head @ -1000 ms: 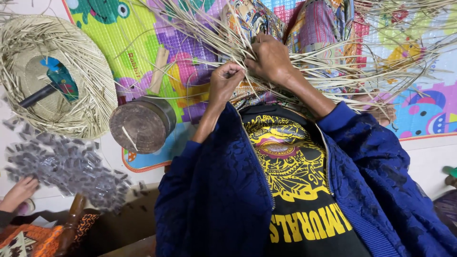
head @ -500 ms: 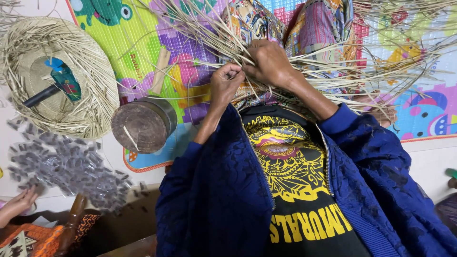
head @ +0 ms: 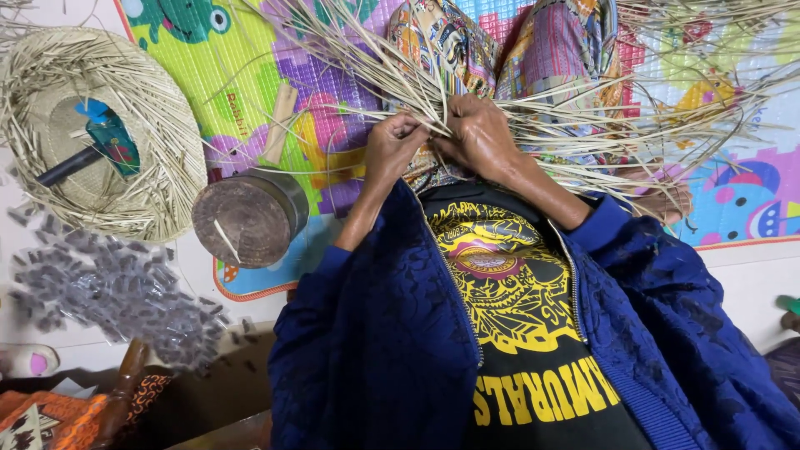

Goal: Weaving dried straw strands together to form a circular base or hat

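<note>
My left hand and my right hand meet over my lap, both closed on thin pale straw strands of an unfinished woven piece. Loose strand ends fan out up and to both sides over my patterned trousers. The woven part under my fingers is mostly hidden. My blue jacket sleeves fill the lower frame.
A partly woven straw hat lies at upper left with a small blue bottle and a dark handle in it. A round wooden block with a wooden handle stands on the colourful play mat. A bag of small dark pieces lies at left.
My right hand has slid down toward me along the strands. The other person's hand at the lower left has gone out of view.
</note>
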